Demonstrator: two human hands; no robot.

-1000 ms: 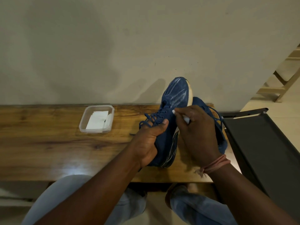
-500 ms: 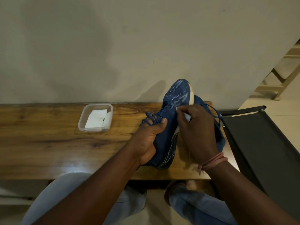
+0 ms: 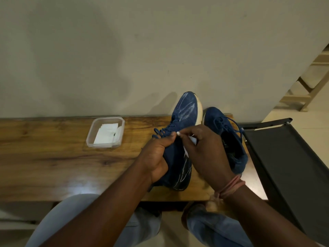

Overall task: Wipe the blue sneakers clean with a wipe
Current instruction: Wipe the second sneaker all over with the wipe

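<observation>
A: Where's the held sneaker (image 3: 179, 139) now?

B: Tipped on its side at the table's (image 3: 53, 157) right end, toe toward twelve o'clock, heel toward six; that's its long axis. Over the last second the toe has edged a shade toward one o'clock

A: And the hands?

B: The left hand (image 3: 156, 155) grips the collar and laces, fingers curled round them. The right hand (image 3: 206, 150) pinches the wipe (image 3: 193, 139); it has slid from the sole edge across toward the laces, at about eleven o'clock

A: Meaning?

B: I'd judge the wiping is moving up onto the upper

A: Anything else?

B: The second sneaker (image 3: 226, 138) lies just beside it at three o'clock, toe also toward twelve. The tub of wipes (image 3: 106, 131) sits at nine o'clock
</observation>
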